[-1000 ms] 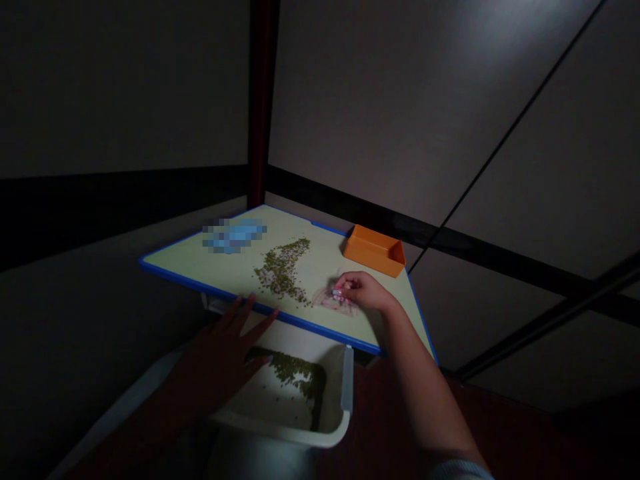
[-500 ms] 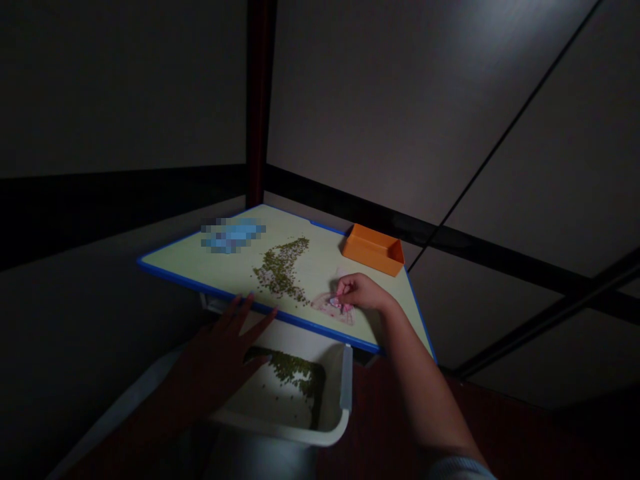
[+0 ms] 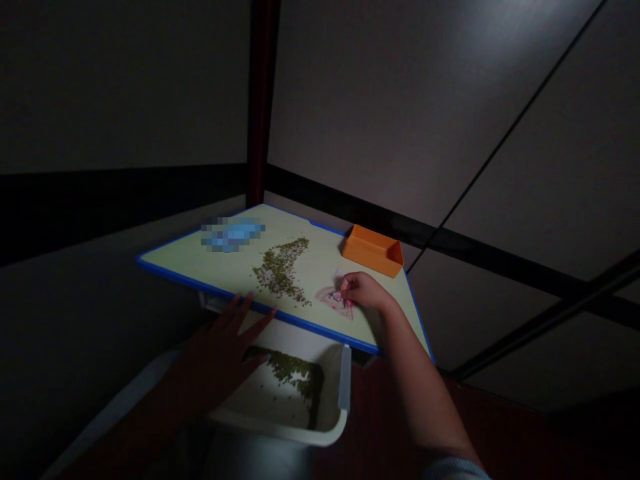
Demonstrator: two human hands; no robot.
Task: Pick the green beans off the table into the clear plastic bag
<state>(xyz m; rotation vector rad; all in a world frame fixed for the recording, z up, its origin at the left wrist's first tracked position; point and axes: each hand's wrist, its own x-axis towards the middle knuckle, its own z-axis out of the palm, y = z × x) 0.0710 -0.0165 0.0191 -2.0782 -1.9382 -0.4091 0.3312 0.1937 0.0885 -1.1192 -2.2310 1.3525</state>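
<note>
In the head view, my right hand point(image 3: 363, 291) is closed in a pinch on the narrow end of a pink fan point(image 3: 333, 301), which looks thin and partly see-through. Its wide part spreads low over the pale tabletop point(image 3: 200, 265). To the left of the fan lies a scattered heap of small green grains point(image 3: 280, 270), perhaps mung beans. My left hand point(image 3: 227, 350) is open, fingers spread, at the table's blue front edge and above a white bin point(image 3: 333, 427). More green grains point(image 3: 295, 373) lie inside that bin.
An orange open box point(image 3: 373, 252) stands at the table's back right. A blurred-out blue thing point(image 3: 234, 235) lies at the back left. Dark-trimmed walls point(image 3: 400, 133) close in behind the table.
My right hand and the fan have shifted slightly, with the fan a little farther right and up. My left hand and the grains look the same.
</note>
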